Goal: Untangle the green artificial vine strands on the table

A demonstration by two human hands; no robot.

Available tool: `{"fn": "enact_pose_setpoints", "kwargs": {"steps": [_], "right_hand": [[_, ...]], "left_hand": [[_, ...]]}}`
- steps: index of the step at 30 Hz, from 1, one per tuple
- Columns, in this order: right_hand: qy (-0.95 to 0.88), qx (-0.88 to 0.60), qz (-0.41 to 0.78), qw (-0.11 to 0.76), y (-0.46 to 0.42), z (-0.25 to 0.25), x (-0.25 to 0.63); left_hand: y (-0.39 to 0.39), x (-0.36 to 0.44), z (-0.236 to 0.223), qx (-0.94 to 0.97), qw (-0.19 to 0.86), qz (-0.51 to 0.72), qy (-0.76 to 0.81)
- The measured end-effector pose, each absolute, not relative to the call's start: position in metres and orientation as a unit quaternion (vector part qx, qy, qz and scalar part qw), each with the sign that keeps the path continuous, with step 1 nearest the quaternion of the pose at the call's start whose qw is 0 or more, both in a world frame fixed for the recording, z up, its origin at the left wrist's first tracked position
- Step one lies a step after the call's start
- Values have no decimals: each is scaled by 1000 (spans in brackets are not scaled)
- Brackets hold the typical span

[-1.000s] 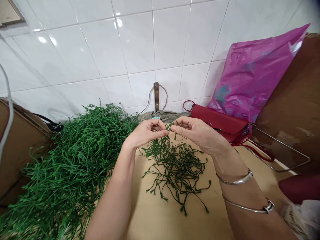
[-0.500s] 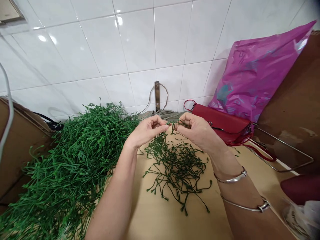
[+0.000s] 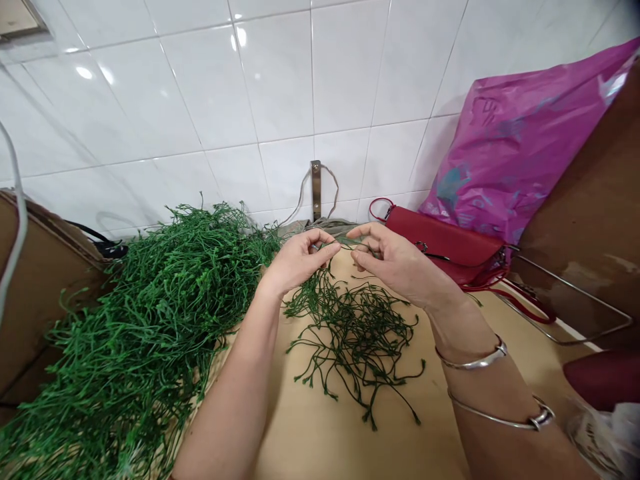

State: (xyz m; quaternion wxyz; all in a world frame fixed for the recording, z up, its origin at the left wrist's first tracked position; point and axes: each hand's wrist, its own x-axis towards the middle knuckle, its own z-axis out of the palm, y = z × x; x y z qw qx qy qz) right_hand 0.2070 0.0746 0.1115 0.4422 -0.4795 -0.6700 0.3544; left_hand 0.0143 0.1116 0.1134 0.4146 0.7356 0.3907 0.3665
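Thumb and fingers of my left hand [image 3: 306,259] pinch a thin green artificial stem [image 3: 345,241] above the table. My right hand [image 3: 393,257] faces it from the right, fingers curled and thumb near the index finger, around the stem's other end. Exactly how the stem lies in the right fingers is partly hidden. Below both hands, a loose heap of dark green stems [image 3: 363,333] with small tufted tips spreads over the table. A far larger pile of brighter green stems [image 3: 185,287] rises to the left of my left forearm.
A red handbag [image 3: 445,243] lies behind my right hand, with a purple plastic bag [image 3: 515,147] leaning above it. Cardboard boxes [image 3: 45,280] stand at the left. A metal bracket [image 3: 316,190] is fixed to the tiled wall [image 3: 270,73]. The wooden table [image 3: 320,440] lies below.
Both hands stay close together over the heap. The right index finger has lifted and straightened a little, and the stem between the hands now runs more level. The view has shifted slightly.
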Motion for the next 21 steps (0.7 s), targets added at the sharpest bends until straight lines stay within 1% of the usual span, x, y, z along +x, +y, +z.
{"fn": "enact_pose_setpoints", "kwargs": {"steps": [3,8,10,14,17,19,21], "right_hand": [[-696,-499,293,426,77,110,218],[-742,-545,93,379,78,112,231],[-767,-532,46,357,82,111,231],[-791,-524,60,311,96,101,237],[-768,-550,79,319,106,90,255],[-763,-549,112,322,106,85,270],[-776,-528,177,296,101,86,278]], "left_hand": [[112,12,113,753,376,356,406],[105,17,119,799,311,311,411],[101,19,122,815,297,287,407],[93,16,131,828,272,261,415],[85,5,142,832,299,265,384],[81,-2,148,822,320,289,371],[81,-7,150,807,327,316,376]]}}
